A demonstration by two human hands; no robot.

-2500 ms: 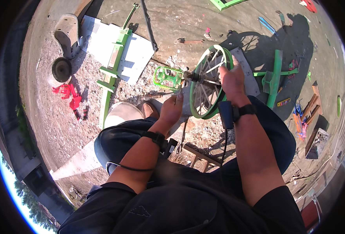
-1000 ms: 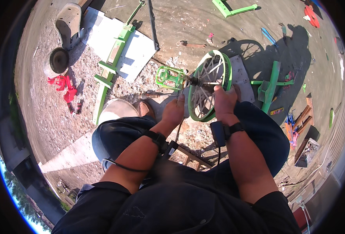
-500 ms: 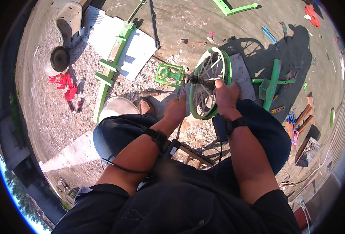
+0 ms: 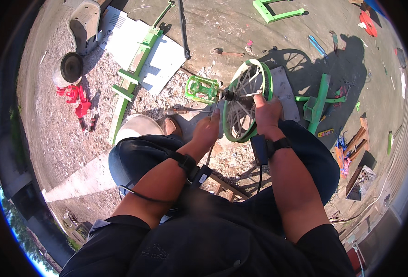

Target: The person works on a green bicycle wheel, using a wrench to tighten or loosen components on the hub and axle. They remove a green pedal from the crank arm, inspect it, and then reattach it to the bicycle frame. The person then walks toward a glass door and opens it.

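Between my knees stands a green-rimmed spoked wheel (image 4: 266, 78), upright and slightly tilted. A dark hub (image 4: 228, 95) projects from its left side, next to a green pedal-like frame (image 4: 203, 90). My left hand (image 4: 207, 130) is closed around a thin metal rod (image 4: 210, 154), just below the hub; its upper end lies close to the hub. At the wheel's right side, my right hand (image 4: 267, 114) is closed with the thumb up on a slim silver tool (image 4: 250, 94) that reaches toward the wheel's middle. The tool's kind and far end are unclear.
A screwdriver-like tool (image 4: 181, 111) lies left of the wheel. A long green metal bar (image 4: 137, 62) rests on a white panel (image 4: 162, 67). Red parts (image 4: 78, 99) lie at left. At right are a green bracket (image 4: 319, 104) and wood pieces (image 4: 358, 138); a wrench (image 4: 227, 53) lies ahead.
The view has shifted slightly. Both hands keep their grips beside the wheel, and the wheel stands almost the same.
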